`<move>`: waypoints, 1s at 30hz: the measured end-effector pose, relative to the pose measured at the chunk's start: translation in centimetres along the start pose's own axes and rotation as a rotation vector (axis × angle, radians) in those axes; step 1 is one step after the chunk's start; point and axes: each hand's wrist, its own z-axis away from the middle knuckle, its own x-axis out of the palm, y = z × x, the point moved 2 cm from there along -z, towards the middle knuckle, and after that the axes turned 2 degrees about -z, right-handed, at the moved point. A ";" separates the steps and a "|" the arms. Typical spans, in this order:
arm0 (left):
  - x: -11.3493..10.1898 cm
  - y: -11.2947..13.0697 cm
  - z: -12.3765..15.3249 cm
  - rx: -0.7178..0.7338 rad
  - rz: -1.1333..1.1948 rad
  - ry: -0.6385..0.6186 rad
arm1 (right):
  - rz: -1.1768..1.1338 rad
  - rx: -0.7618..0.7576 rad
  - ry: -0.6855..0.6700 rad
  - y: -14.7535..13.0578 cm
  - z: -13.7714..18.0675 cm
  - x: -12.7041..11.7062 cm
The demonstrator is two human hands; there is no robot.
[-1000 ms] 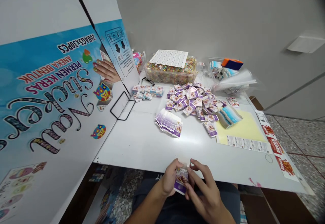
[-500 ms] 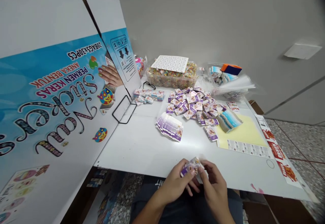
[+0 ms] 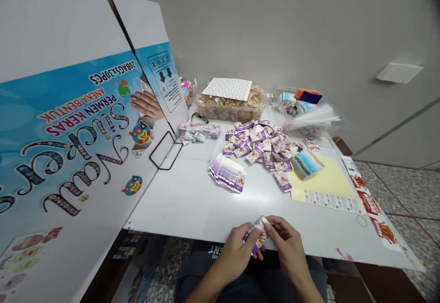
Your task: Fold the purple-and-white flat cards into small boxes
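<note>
At the table's near edge my left hand and my right hand both pinch one small purple-and-white packet, which is tilted between the fingertips. Further in on the white table lies a fanned stack of flat purple packets. Behind it spreads a heap of several folded purple packets. A row of small blue-and-white packets lies to the left of the heap.
A big blue printed carton stands at the left, with another person's hand showing beside it. A clear tub of coloured bits under a white sheet stands at the back. A yellow sheet and label strip lie right.
My hands have risen from below the table edge to just over it, and the packet has turned from upright to tilted between my fingertips. The view shifted slightly.
</note>
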 end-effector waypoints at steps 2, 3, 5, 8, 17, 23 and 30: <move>0.1 0.0 0.0 0.001 -0.023 -0.003 | -0.135 0.061 0.032 0.6 0.0 0.3; 0.1 -0.1 0.0 0.004 -0.033 -0.002 | -0.188 0.083 0.044 0.9 0.1 0.5; 0.1 -0.1 0.0 0.005 -0.047 -0.005 | -0.256 0.108 0.045 1.2 0.3 0.7; -0.1 -0.2 0.0 -0.005 -0.048 -0.028 | -0.283 0.100 0.015 1.0 0.4 0.8; -0.9 -1.0 -0.4 0.015 0.020 -0.043 | 0.390 -0.418 0.124 0.5 2.1 0.4; -1.8 -1.1 0.0 -0.007 0.015 -0.118 | 0.533 -0.730 0.058 0.5 2.4 0.7; -1.2 -0.9 0.3 0.031 -0.016 -0.065 | 0.179 -0.128 -0.151 -1.1 0.0 2.0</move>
